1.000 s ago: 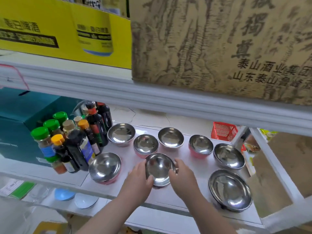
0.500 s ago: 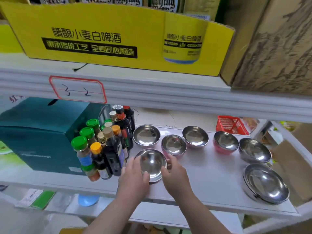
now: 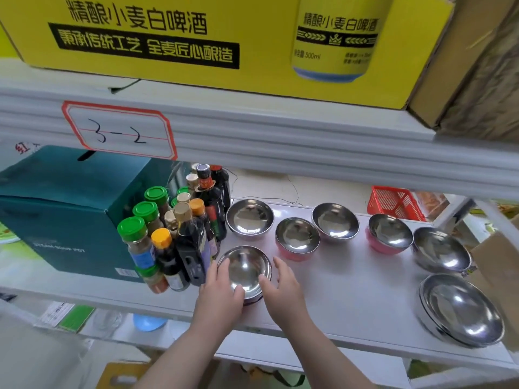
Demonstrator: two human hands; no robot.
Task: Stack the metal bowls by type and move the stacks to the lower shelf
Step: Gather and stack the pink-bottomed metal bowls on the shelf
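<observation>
Several metal bowls sit on the white shelf (image 3: 351, 290). At the front left, one steel bowl (image 3: 244, 269) rests nested in another, right beside the bottles. My left hand (image 3: 222, 297) clasps its left and near rim. My right hand (image 3: 283, 290) is at its right side, thumb on the rim, fingers spread slightly off it. Behind stand a plain steel bowl (image 3: 250, 219) and three bowls with pink undersides (image 3: 297, 238) (image 3: 335, 223) (image 3: 389, 234). At the right are a wider steel bowl (image 3: 441, 251) and a large nested pair (image 3: 460, 308).
A cluster of sauce and spice bottles (image 3: 179, 234) stands tight against the bowl stack's left, with a teal box (image 3: 56, 214) beyond. The upper shelf beam (image 3: 280, 141) hangs low overhead. A red basket (image 3: 396, 203) sits behind. The lower shelf (image 3: 84, 324) holds small items.
Both hands carried a steel bowl from the shelf's middle to the left and set it into the bowl beside the bottles. The right hand's fingers have now loosened.
</observation>
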